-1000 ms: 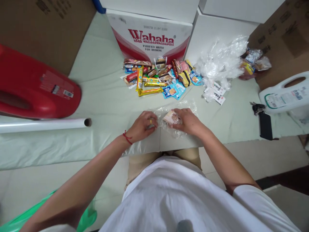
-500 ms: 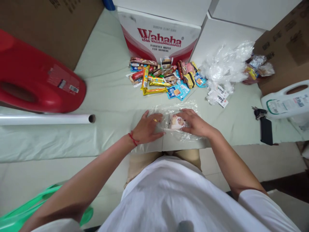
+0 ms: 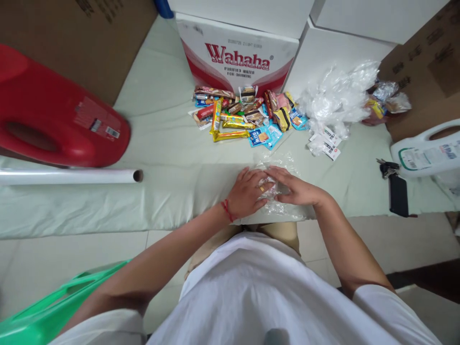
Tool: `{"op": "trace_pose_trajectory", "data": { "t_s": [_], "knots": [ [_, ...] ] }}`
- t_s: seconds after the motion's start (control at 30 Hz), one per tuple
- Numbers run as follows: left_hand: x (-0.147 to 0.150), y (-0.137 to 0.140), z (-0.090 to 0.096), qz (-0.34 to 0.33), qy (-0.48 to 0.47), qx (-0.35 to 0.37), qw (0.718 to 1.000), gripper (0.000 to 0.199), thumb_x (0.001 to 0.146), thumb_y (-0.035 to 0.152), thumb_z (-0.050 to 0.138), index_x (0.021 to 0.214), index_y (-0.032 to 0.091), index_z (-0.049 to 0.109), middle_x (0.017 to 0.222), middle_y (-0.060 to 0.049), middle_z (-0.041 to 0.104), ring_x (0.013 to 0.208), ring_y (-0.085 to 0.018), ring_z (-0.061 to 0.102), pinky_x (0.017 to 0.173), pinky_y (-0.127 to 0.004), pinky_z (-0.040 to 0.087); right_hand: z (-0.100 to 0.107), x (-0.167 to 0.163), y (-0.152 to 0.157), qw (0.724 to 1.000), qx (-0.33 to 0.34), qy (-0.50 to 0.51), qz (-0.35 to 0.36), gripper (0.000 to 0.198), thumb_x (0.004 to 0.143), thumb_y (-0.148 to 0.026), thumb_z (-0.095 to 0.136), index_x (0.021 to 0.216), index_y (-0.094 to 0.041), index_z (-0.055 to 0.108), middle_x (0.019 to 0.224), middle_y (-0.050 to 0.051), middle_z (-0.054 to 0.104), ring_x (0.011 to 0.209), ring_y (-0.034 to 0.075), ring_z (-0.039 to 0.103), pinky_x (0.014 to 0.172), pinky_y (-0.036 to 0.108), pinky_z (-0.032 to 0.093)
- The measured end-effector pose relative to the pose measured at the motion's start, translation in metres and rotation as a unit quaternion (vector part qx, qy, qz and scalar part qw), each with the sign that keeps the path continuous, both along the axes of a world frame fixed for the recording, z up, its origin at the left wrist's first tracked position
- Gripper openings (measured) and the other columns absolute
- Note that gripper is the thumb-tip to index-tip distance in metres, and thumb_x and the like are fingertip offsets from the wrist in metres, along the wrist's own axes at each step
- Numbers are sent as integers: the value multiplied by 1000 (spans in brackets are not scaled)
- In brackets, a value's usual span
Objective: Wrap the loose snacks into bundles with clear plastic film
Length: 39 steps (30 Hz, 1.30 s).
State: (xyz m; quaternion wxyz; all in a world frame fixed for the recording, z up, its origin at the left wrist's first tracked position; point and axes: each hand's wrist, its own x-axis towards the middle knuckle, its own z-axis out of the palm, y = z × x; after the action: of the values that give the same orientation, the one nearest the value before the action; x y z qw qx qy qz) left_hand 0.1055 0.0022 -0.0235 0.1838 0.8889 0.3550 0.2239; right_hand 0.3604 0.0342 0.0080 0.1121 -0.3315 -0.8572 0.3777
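Table: pale green cloth [image 3: 172,163], runs full width.
Wahaha box [image 3: 237,55]: white/red, at back, approx. centre.
Red jug [image 3: 61,112]: L side, handle twd front.
Snack pile [image 3: 233,120]: assorted wrapped pcs, in front of box.
Plastic heap [image 3: 332,103]: clear, crumpled, R of snacks.
White roll [image 3: 72,176]: lying nr red jug, end twd hands.
Clear film [image 3: 285,209]: flat-ish on cloth at front edge, under/around hands.
L hand [image 3: 247,194]: palm down, fingers over pkt; grip hidden, can't tell.
R hand [image 3: 296,187]: thumb & fingers wide apart, at pkt's R side; fingertips close to L hand's.
Black phone-like item [image 3: 398,195]: far R, nr front edge.
Snack pkt [image 3: 271,191]: small, printed, btwn hands on film, mostly covered.
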Motion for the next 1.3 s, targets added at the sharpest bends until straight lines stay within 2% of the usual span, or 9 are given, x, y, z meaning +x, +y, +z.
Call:
{"op": "trace_pose_trajectory", "data": {
  "t_s": [0.17,0.37,0.43,0.6,0.73,0.9,1.1,1.2,1.3],
  "knots": [
    [-17,4,-15,13,-15,-52,998,47,98,45,59,141,26,61,158,-16,55,153,-34,44,128,-67,15,4,-2,-3,999,-4,4,-44,60,103,-41,60,160,-30,48,161,11,54,160,34,34,129,59,30],
    [-54,1,-13,-5,28,-64,998,26,94,22,50,102,22,74,160,-12,56,157,-31,42,127,-61,26,-1,-32,-1,994,50,-20,-96,44,107,-46,51,142,-22,64,133,13,71,143,33,54,128,60,31],
    [-65,1,-13,-7,46,-67,997,24,91,21,51,99,22,74,159,-13,57,153,-32,47,127,-65,24,-1,-41,-2,990,67,-49,-116,46,105,-49,54,140,-20,65,134,16,69,144,35,52,127,61,31],
    [-91,5,-14,-29,49,-61,997,16,89,23,53,92,21,69,153,-13,63,146,-35,55,126,-75,14,3,-52,-14,981,93,-134,-107,80,86,-51,81,154,-20,52,159,19,51,158,44,29,125,69,25],
    [-98,6,-17,-31,37,-48,998,16,89,23,53,89,21,69,149,-13,66,145,-36,56,126,-75,15,8,-47,-15,981,89,-141,-96,75,87,-33,78,155,-17,50,153,21,56,148,40,44,122,60,35],
    [-97,5,-19,-30,31,-51,998,20,87,21,51,91,20,71,151,-14,65,144,-33,57,127,-71,21,11,-36,-8,985,98,-128,-61,70,93,-32,68,159,-17,47,155,21,55,153,41,38,123,65,31],
    [-103,-2,-23,-21,10,-27,999,20,87,19,53,91,20,73,149,-14,66,146,-31,55,126,-61,35,7,-23,-6,987,80,-140,-25,82,91,-29,68,167,-22,36,167,17,44,160,41,27,125,68,27],
    [-101,-12,-25,1,-12,15,1000,29,86,17,56,108,17,74,155,-19,59,149,-32,52,124,-58,40,4,-18,-8,986,70,-147,-31,85,91,-26,66,169,-25,32,171,15,39,162,41,24,125,69,25],
    [-93,-21,-23,7,-20,62,998,56,82,10,56,137,17,65,165,-21,48,156,-32,43,127,-59,37,5,-16,-11,986,68,-149,-38,87,91,-25,67,170,-28,29,174,14,33,163,40,22,126,72,22]
  ]
}}
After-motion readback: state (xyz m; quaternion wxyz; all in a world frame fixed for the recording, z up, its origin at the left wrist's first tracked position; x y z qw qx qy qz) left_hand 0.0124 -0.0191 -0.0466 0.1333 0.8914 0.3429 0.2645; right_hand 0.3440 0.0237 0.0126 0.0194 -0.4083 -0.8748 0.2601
